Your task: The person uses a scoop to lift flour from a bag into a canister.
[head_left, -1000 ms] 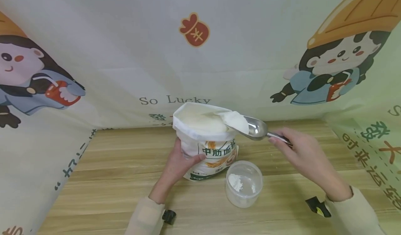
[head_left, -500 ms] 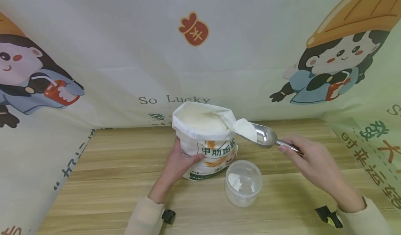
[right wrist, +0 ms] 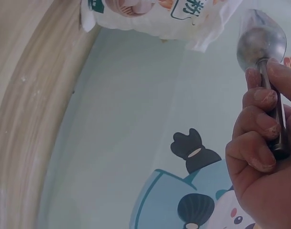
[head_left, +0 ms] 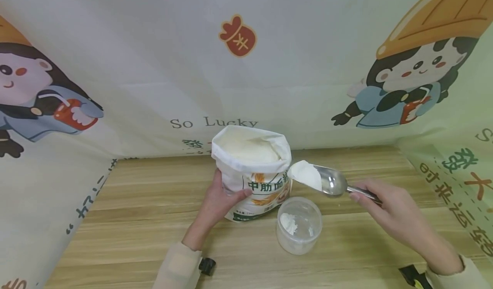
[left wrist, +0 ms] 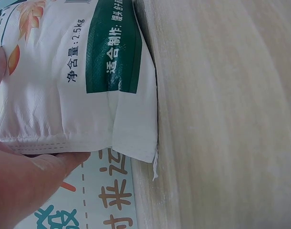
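An open white flour bag (head_left: 265, 197) stands on the table, its top folded outward and pale flour (head_left: 250, 150) visible inside. My left hand (head_left: 219, 201) grips the bag's lower left side, thumb across the front; the left wrist view shows the bag's bottom corner (left wrist: 131, 129) against the tabletop. In my right hand (head_left: 396, 212) is the handle of a metal scoop (head_left: 335, 183), fingers curled round it in the right wrist view (right wrist: 259, 129). A heap of white flour (head_left: 306, 175) fills the scoop's front, beside the bag's rim. Below it stands a clear round plastic tub (head_left: 299, 239) with a little flour in it.
A printed cloth (head_left: 308, 87) with cartoon figures hangs behind the table and along both sides. The wood-grain table (head_left: 135, 220) reaches back to its foot. Small white specks lie on the table near the tub.
My right hand has drawn the loaded scoop away from the bag's rim, to the right and toward me. The bag, the left hand and the tub have stayed in place.
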`<act>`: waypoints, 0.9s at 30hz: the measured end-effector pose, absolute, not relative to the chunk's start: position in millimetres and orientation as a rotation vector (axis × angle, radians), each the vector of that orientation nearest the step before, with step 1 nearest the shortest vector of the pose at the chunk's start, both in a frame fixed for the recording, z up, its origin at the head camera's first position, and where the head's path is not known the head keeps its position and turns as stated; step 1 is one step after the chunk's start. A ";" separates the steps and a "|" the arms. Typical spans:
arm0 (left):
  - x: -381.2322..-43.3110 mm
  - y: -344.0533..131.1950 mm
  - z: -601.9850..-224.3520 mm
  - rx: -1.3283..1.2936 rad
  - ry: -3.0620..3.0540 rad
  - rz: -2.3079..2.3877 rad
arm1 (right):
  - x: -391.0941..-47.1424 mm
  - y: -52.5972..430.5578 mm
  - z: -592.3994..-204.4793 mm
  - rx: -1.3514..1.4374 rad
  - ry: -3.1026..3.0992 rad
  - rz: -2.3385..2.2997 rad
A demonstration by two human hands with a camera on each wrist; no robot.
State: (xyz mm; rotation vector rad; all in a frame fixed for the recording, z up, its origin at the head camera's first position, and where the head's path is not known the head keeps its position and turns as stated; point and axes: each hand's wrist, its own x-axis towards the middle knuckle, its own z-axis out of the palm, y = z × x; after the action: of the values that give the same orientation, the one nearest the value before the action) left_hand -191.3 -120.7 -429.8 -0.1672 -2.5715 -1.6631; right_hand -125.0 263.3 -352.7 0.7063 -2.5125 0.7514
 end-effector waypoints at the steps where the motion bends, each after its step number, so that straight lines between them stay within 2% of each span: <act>1: -191.3 -120.7 -429.7 -0.167 -2.572 -1.664 | -124.0 264.6 -353.8 0.720 -2.506 0.758; 27: -190.1 -120.4 -429.1 -0.161 -2.580 -1.646 | -110.6 294.1 -370.9 0.800 -2.690 0.712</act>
State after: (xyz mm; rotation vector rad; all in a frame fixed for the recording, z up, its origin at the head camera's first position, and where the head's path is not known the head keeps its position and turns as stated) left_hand -190.1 -120.4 -429.1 -0.1607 -2.5801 -1.6456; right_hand -110.6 294.1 -370.9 0.8000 -2.6895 0.7125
